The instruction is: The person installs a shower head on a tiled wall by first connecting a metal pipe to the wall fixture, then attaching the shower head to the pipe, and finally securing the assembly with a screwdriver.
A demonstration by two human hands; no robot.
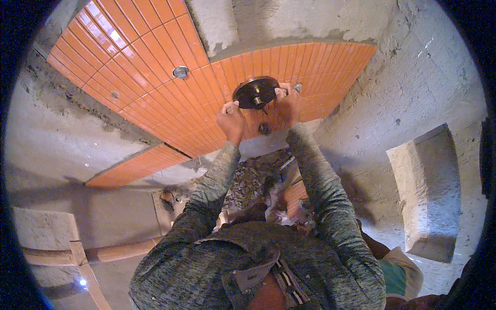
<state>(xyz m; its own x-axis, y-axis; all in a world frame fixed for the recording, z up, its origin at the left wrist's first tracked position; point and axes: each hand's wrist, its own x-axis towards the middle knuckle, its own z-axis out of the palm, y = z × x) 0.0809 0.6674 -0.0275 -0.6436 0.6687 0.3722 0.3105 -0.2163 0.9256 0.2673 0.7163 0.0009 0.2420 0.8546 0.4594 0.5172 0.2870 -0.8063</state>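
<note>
Both my hands grip a round black disc (pixel 247 97) that sits against the orange tiled wall (pixel 310 67). A short metal fitting with a brass-coloured piece (pixel 258 98) shows at the disc's middle. My left hand (pixel 231 122) pinches the disc's lower left rim, its fingers curled. On the right side, my right hand (pixel 287 105) is closed at the rim, with its fingertips bent over the edge. Whether the disc touches the tiles all round cannot be made out.
Round openings with metal or dark fittings show in the tiles: one upper left (pixel 181 72), one right of the disc (pixel 297 88), one below it (pixel 264 128). Rubble (pixel 247 183) lies below my arms. A recess (pixel 429 194) is in the right plaster wall; wooden poles (pixel 121 250) stand lower left.
</note>
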